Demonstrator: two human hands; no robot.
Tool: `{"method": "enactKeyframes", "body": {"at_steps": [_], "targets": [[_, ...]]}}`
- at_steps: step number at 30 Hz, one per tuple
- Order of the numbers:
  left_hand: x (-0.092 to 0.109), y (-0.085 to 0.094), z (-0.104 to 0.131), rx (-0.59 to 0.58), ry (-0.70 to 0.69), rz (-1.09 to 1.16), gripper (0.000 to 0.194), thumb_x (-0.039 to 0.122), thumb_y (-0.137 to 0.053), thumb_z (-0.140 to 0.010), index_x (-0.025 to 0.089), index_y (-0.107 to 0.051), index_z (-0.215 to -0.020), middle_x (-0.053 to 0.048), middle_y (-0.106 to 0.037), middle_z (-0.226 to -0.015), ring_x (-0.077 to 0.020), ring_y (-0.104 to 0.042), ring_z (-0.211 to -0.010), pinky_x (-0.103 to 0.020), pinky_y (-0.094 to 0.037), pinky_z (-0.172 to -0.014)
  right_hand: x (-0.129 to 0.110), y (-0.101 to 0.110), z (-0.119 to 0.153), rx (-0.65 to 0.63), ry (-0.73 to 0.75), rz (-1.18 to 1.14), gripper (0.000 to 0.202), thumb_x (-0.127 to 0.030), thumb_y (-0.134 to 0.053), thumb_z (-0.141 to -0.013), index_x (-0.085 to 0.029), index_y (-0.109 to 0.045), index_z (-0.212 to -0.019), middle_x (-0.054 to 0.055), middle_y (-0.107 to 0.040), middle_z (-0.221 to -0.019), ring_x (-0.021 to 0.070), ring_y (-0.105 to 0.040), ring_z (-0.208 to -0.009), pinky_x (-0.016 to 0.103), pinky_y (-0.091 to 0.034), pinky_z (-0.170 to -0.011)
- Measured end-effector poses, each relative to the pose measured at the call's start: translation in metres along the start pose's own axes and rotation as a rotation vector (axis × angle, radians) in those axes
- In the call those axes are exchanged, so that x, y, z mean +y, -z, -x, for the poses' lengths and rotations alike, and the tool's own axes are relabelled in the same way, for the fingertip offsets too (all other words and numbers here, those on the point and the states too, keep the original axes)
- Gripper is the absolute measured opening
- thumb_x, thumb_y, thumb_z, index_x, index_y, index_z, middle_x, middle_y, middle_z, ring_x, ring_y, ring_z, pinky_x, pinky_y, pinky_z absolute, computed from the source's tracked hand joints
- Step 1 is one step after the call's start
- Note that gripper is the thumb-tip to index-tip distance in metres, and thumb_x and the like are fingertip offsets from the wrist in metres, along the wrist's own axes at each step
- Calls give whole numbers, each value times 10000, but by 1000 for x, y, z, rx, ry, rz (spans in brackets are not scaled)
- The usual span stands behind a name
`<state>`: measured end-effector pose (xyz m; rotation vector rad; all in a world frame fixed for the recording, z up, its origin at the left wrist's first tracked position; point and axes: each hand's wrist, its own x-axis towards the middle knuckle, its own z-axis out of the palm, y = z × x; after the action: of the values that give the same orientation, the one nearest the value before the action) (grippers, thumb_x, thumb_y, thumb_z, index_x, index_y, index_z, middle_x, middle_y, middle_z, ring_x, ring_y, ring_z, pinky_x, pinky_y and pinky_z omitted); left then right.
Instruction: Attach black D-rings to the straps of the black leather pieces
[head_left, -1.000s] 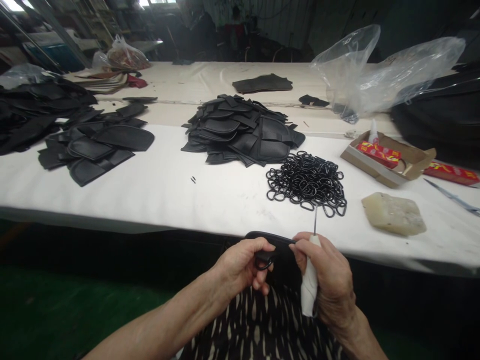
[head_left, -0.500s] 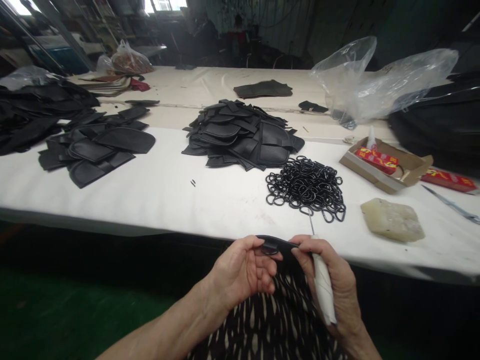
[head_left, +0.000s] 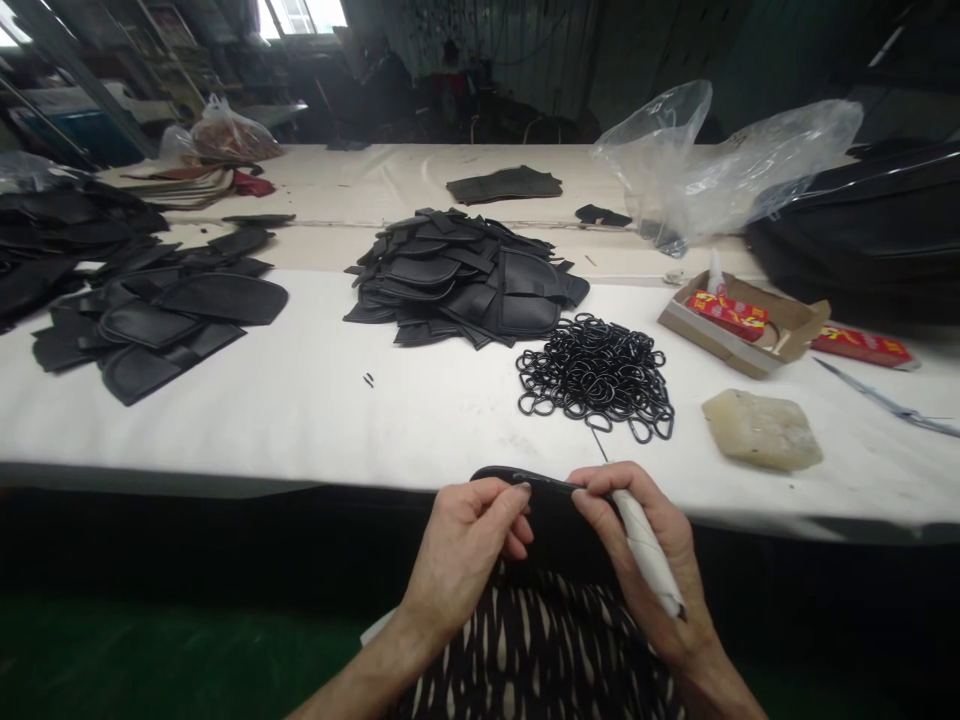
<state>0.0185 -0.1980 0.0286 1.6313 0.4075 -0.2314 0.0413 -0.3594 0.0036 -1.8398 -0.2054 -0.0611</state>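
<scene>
My left hand (head_left: pixel 469 540) is closed, thumb and finger pinching the upper edge of a black leather piece (head_left: pixel 551 520) held just off the table's front edge. My right hand (head_left: pixel 649 545) grips an awl (head_left: pixel 645 550) with a white wrapped handle. Its thin metal shaft points up and away, towards the black D-rings. Thumb and forefinger of that same hand also pinch the right part of the leather edge. What lies under my left fingertips is hidden. Beyond my hands, a heap of black D-rings (head_left: pixel 600 370) rests on the white table (head_left: pixel 300 430).
Stacked black leather pieces (head_left: pixel 465 280) lie behind the rings, more leather pieces (head_left: pixel 165 320) at left. To the right are a yellowish block (head_left: pixel 761 430), an open cardboard box (head_left: pixel 712 345) with red packets, and scissors (head_left: pixel 885 398). A clear plastic bag (head_left: pixel 720 180) stands behind.
My left hand has turned over from palm up to a pinch on the leather edge, and the small flap seen there is now hidden. The awl tilts further left. The view has shifted slightly.
</scene>
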Motion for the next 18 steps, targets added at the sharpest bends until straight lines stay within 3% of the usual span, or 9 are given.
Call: {"method": "enactKeyframes", "body": {"at_steps": [4,7,9,11,14,18], "targets": [[2,0,0,230,-241,-228,199,339,-681,-716,189,-646,-590,35,-472,-462,-102,-379,-449,-227,-302,-481,2,0,-1,-11,-24,-34,82,-286,-589,-825,-213,-551,-819,23,-654,-897,167,-614,-826,246,-505,-660],[4,1,-3,327,-376,-315,167,288,-713,-685,216,-697,-836,-8,-614,-742,-160,-526,-705,-232,-397,-684,3,0,-3,-17,-37,-47,92,-290,-587,-828,-212,-539,-824,17,-640,-889,158,-598,-808,246,-496,-670],[7,3,-6,258,-406,-304,231,258,-673,-727,227,-684,-955,-38,-627,-1027,-195,-534,-974,-243,-374,-882,4,0,-3,-28,-39,-57,95,-291,-586,-832,-214,-531,-826,12,-633,-883,149,-589,-792,234,-488,-652],[11,5,-9,93,-349,-251,208,252,-607,-784,223,-675,-979,-38,-612,-1131,-195,-519,-1065,-249,-343,-956,3,1,-4,-48,-39,-68,90,-289,-580,-838,-215,-529,-823,8,-632,-882,146,-588,-790,219,-476,-618],[15,8,-12,-89,-205,-157,175,269,-554,-819,200,-674,-927,-29,-666,-1007,-191,-571,-969,-254,-395,-900,1,0,-3,-60,-48,-76,81,-281,-571,-840,-213,-536,-813,5,-635,-876,144,-591,-777,211,-461,-580],[18,10,-15,-90,-125,-103,157,275,-579,-789,180,-680,-864,-29,-683,-904,-193,-579,-876,-250,-427,-814,-3,-2,-2,-51,-80,-80,74,-279,-566,-841,-213,-539,-821,2,-629,-870,142,-581,-767,209,-444,-569]]}}
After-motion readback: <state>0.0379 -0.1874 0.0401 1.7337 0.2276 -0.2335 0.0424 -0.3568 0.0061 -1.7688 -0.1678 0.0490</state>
